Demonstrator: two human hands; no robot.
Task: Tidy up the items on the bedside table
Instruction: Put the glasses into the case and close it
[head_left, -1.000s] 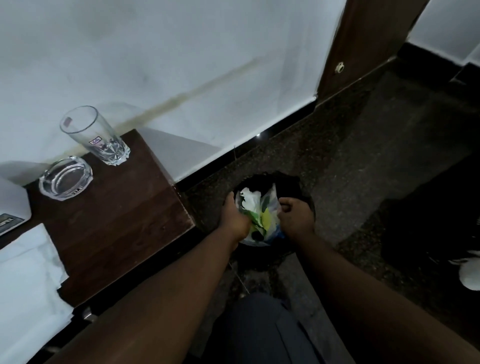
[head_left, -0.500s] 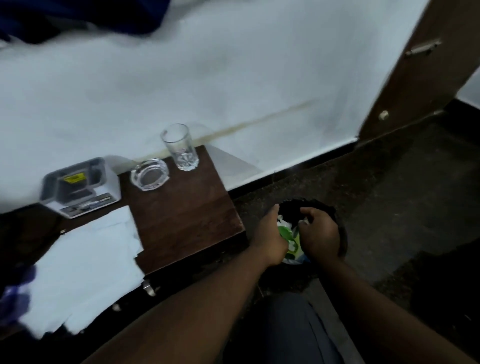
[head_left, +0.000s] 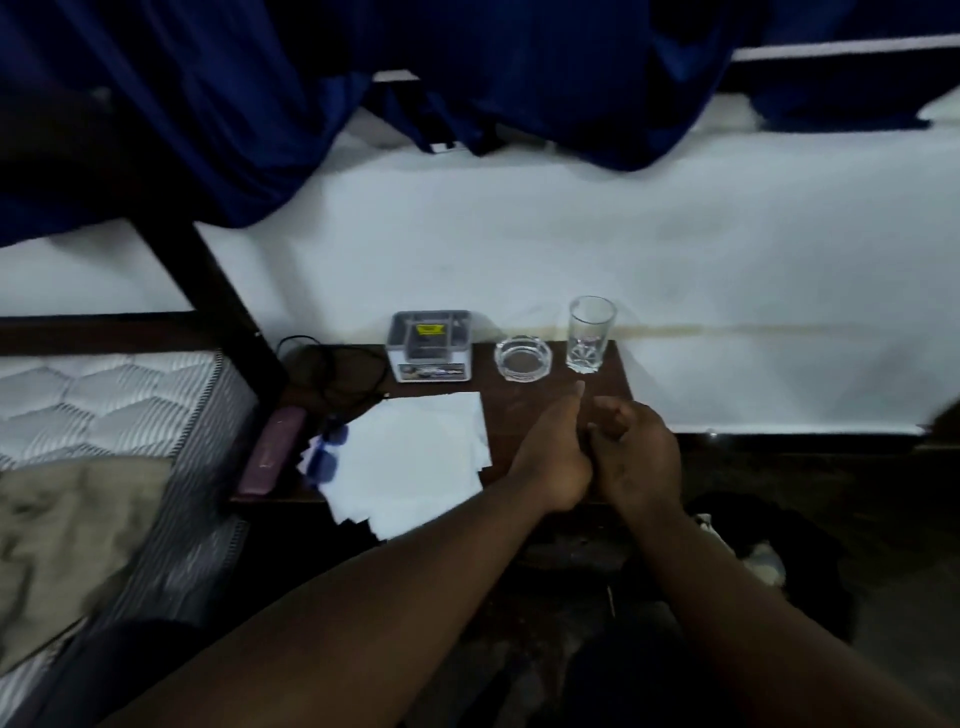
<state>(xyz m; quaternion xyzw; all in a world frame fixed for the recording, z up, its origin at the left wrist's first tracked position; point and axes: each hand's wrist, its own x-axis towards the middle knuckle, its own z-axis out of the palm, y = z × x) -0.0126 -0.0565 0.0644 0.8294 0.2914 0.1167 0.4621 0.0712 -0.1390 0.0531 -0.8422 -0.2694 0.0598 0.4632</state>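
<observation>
1 head-worn view, facing forward and down — near bedside table (head_left: 545, 415), wall behind

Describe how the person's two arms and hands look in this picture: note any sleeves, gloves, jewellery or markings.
Both forearms are bare, with no sleeves in view. The left hand and right hand wear no gloves. No watch, ring, bracelet or marking shows, though dim light hides fine detail.

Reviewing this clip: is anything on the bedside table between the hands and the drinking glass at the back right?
Nothing visible is. The left hand and right hand hover together over bare wood of the bedside table. The drinking glass stands just beyond them; the ashtray sits to its left, off the path.
</observation>
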